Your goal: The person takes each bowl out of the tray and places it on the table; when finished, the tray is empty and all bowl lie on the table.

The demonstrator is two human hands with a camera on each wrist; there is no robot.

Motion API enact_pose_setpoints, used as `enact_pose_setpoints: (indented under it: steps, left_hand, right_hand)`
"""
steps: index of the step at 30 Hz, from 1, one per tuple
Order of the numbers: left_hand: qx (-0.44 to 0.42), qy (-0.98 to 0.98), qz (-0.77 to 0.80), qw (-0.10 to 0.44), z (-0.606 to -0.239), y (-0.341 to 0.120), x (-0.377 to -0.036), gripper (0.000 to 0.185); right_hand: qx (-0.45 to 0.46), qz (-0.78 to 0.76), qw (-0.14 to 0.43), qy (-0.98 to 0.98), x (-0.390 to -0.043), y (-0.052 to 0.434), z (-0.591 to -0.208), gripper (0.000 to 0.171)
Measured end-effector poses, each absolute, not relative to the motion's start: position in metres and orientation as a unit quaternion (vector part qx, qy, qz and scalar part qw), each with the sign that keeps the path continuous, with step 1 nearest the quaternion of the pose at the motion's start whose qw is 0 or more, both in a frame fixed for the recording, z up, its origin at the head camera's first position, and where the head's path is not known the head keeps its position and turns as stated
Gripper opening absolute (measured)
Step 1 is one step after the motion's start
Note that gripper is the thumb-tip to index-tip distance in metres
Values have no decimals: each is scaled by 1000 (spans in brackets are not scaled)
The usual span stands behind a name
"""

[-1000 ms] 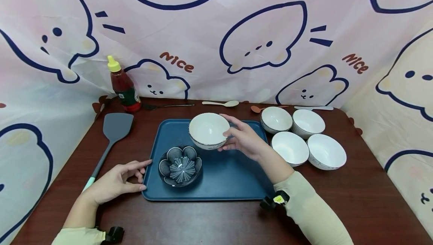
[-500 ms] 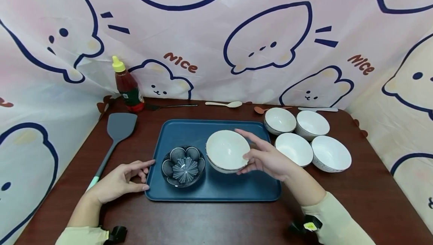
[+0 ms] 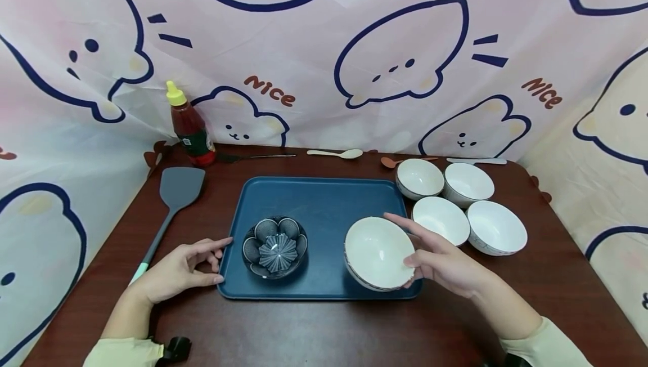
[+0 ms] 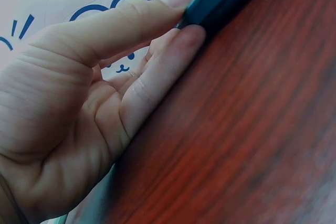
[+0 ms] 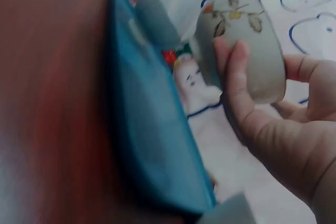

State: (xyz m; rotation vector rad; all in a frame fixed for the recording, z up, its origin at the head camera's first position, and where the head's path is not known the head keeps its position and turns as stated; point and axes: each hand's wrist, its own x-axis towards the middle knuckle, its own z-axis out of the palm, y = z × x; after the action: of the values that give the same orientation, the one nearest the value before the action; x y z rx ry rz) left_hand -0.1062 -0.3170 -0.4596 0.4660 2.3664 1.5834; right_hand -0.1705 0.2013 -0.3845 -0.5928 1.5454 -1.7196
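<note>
Holding: the right hand [image 3: 448, 260] grips a white bowl [image 3: 377, 251], thumb at the rim, fingers against its leaf-patterned outside.
Bowl's place: raised over the near right part of the blue tray [image 3: 324, 209].
Tray edge: the left hand [image 3: 177, 271] touches the near left edge with thumb and forefinger spread apart, gripping nothing.
On the tray: a dark flower-shaped dish [image 3: 275, 247], left of the middle.
Table: dark reddish-brown wood [image 3: 283, 336], with a dull shine in front of the tray.
Right side: four white bowls [image 3: 440, 220] bunched close together.
Left side: a grey spatula [image 3: 181, 187] with a mint handle end.
Back edge: a red sauce bottle [image 3: 191, 133] with a yellow cap, a dark fork [image 3: 263, 157], a cream spoon [image 3: 349, 154], a brown spoon [image 3: 388, 162], a pale utensil [image 3: 476, 161].
Walls: pale printed cloth [image 3: 304, 52] behind and at both sides, navy-outlined cartoon animals, "Nice" in reddish brown.
</note>
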Motion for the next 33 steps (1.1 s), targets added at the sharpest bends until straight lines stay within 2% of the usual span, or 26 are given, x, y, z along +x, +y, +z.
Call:
enact_pose_setpoints:
  steps: [4, 10, 21, 28, 33]
  left_hand:
    - [159, 816, 541, 123, -459, -316, -105, 69]
    - [151, 817, 542, 129, -460, -315, -105, 70]
    - [157, 810, 549, 133, -460, -317, -105, 69]
    - [151, 813, 545, 139, -461, -316, -104, 70]
    - [148, 817, 540, 136, -458, -316, -105, 69]
  right_hand:
    - [-233, -680, 367, 590, -168, 225, -392, 75]
    - [-238, -656, 401, 593, -167, 260, -392, 74]
    - [-227, -596, 429, 640, -168, 308, -390, 73]
    - [-222, -598, 452, 624, -173, 330, -398, 72]
    - [-250, -613, 464, 589, -177, 338, -405, 71]
